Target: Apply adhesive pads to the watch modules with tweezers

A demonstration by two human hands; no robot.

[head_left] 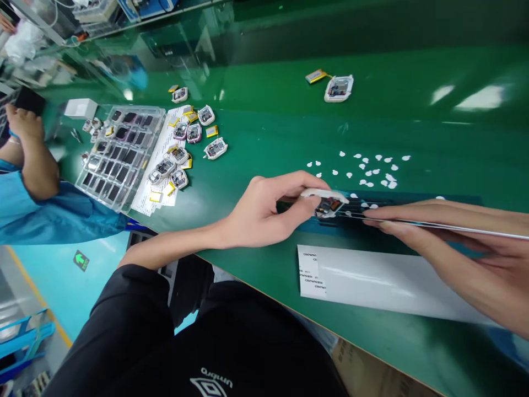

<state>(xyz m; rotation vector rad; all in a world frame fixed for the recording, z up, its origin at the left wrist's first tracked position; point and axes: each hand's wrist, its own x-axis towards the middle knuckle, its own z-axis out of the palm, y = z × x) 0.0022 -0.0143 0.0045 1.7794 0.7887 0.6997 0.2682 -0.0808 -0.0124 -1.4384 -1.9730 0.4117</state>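
My left hand [281,212] is closed around a small white device casing [329,204], tilted so its exposed circuit board shows. Between the fingers and thumb of my right hand [446,231] are slim metal tweezers [417,223], whose thin tips reach to the casing's right edge. Whether the tips grip anything is too small to tell. Small white round tabbed stickers [388,179] lie scattered on the green mat just beyond my hands. Below the right hand lies a white sheet [372,281] with printed strips at its left end.
Several open casings with yellow batteries [194,132] lie left on printed paper [144,193], beside a clear compartment tray [119,154] of dark parts. Another casing [339,89] with its battery sits farther back. A co-worker's arm [37,154] is at far left.
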